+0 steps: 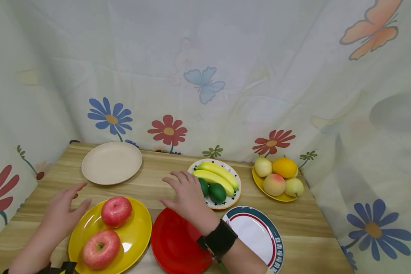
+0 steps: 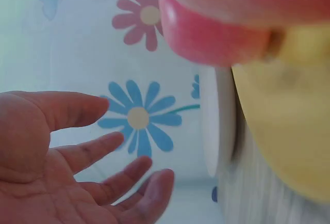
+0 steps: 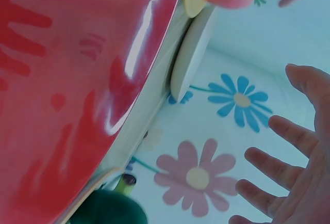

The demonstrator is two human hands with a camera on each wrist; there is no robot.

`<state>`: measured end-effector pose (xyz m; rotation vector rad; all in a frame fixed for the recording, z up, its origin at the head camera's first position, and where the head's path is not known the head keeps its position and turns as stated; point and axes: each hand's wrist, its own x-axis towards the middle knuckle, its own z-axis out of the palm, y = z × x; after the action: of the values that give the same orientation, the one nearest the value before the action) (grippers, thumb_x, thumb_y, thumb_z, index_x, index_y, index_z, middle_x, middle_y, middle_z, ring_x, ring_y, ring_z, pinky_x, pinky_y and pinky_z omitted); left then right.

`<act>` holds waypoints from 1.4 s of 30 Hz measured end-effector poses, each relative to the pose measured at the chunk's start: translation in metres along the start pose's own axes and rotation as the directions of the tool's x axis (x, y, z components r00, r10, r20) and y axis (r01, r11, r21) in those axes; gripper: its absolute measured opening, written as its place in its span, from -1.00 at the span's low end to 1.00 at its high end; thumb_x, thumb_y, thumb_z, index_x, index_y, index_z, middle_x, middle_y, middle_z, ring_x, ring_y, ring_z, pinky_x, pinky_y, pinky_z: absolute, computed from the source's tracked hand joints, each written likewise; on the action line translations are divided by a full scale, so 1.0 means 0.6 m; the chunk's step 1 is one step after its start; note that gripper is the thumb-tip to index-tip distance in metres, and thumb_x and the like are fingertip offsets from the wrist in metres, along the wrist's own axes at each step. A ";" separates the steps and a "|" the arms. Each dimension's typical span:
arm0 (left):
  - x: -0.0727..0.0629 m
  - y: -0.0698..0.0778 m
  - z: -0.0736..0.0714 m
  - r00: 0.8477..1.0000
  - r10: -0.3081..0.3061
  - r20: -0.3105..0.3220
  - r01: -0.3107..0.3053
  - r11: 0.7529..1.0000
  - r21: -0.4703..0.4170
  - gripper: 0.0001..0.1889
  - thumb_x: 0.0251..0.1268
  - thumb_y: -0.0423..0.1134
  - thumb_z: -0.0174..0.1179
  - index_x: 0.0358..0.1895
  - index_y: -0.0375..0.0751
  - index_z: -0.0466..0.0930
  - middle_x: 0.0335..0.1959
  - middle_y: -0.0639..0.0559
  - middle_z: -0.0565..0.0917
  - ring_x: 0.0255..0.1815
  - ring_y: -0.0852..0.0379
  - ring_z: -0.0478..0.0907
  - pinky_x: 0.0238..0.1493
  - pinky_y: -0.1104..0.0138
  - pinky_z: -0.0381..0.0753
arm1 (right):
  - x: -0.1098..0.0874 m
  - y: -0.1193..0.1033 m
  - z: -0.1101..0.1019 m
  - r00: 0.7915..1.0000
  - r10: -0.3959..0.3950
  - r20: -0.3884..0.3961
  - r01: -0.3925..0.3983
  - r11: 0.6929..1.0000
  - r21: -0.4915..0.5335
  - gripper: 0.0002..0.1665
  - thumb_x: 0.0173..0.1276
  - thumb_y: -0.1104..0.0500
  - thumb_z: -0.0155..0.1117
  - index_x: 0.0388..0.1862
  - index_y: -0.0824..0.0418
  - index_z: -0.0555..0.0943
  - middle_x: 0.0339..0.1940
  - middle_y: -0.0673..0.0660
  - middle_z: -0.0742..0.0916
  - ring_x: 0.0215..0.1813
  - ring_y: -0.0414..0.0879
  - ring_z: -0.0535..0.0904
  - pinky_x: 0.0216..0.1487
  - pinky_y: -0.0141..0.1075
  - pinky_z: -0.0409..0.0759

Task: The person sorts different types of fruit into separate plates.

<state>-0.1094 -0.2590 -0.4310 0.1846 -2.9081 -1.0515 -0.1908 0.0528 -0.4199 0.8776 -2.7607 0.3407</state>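
Note:
My left hand (image 1: 59, 215) hovers at the left edge of a yellow plate (image 1: 138, 228), fingers spread and holding nothing. On that plate lie two red apples (image 1: 117, 211); in the left wrist view, an apple (image 2: 211, 35) shows above the empty palm. My right hand (image 1: 186, 196) is over the far part of a red plate (image 1: 178, 247), its fingers apart and nothing in them. Beyond its fingertips, a star-patterned plate (image 1: 239, 192) carries bananas (image 1: 217, 171) and dark green round fruits (image 1: 217, 193), one partly hidden by the hand. The red plate bears nothing in view.
A beige plate (image 1: 112, 163) stands at the back left. At the back right, a small yellow plate (image 1: 258, 182) holds an orange fruit (image 1: 285, 168), a peach (image 1: 274, 184) and pale round fruits (image 1: 294, 187). A white plate with a dark green rim (image 1: 257, 232) lies partly under the right forearm.

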 end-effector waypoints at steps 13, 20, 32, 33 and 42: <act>-0.007 0.090 0.017 0.986 0.099 0.135 -0.100 0.995 -0.005 -0.32 0.31 0.03 0.13 0.39 -0.23 0.19 0.32 -0.41 0.19 0.24 -0.40 0.18 0.04 -0.25 0.43 | -0.004 0.051 -0.016 0.997 0.081 -0.005 -0.080 0.997 0.008 -0.34 0.15 -0.28 0.30 0.22 -0.12 0.49 0.28 0.04 0.49 0.32 0.00 0.31 0.30 -0.02 0.33; 0.003 0.115 0.031 0.981 0.097 0.168 -0.099 0.995 0.008 -0.34 0.28 -0.05 0.19 0.38 -0.22 0.22 0.30 -0.36 0.25 0.24 -0.37 0.23 0.10 -0.25 0.39 | -0.007 0.073 -0.024 0.992 0.122 -0.009 -0.122 0.991 0.053 -0.35 0.15 -0.24 0.32 0.22 -0.12 0.50 0.28 0.05 0.48 0.31 0.01 0.31 0.29 0.00 0.33; 0.006 0.175 0.087 0.971 0.100 0.218 -0.118 0.990 0.072 -0.35 0.23 -0.06 0.24 0.36 -0.17 0.28 0.28 -0.30 0.34 0.24 -0.28 0.31 0.07 -0.15 0.49 | -0.016 0.098 -0.021 0.979 0.202 0.016 -0.202 0.973 0.111 -0.37 0.15 -0.19 0.34 0.22 -0.15 0.49 0.28 0.04 0.49 0.32 -0.01 0.28 0.29 0.05 0.32; 0.006 0.176 0.094 0.969 0.091 0.229 -0.111 0.991 0.076 -0.35 0.23 -0.06 0.24 0.36 -0.16 0.28 0.28 -0.29 0.34 0.24 -0.27 0.32 0.06 -0.15 0.50 | -0.017 0.099 -0.020 0.980 0.200 0.012 -0.200 0.973 0.113 -0.37 0.14 -0.19 0.35 0.22 -0.14 0.49 0.28 0.05 0.49 0.32 -0.01 0.29 0.28 0.05 0.33; 0.013 0.216 0.153 0.959 0.106 0.265 -0.127 0.990 0.065 -0.38 0.19 -0.15 0.28 0.32 -0.24 0.34 0.22 -0.26 0.40 0.19 -0.22 0.33 0.04 -0.09 0.54 | -0.022 0.114 -0.015 0.967 0.253 0.006 -0.252 0.962 0.108 -0.37 0.13 -0.20 0.36 0.20 -0.15 0.51 0.28 0.04 0.49 0.33 0.00 0.29 0.30 0.05 0.30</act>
<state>-0.1372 -0.1028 -0.4186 -0.1336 -3.1492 -1.0098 -0.2190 0.1168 -0.4253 0.5427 -2.8734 0.5405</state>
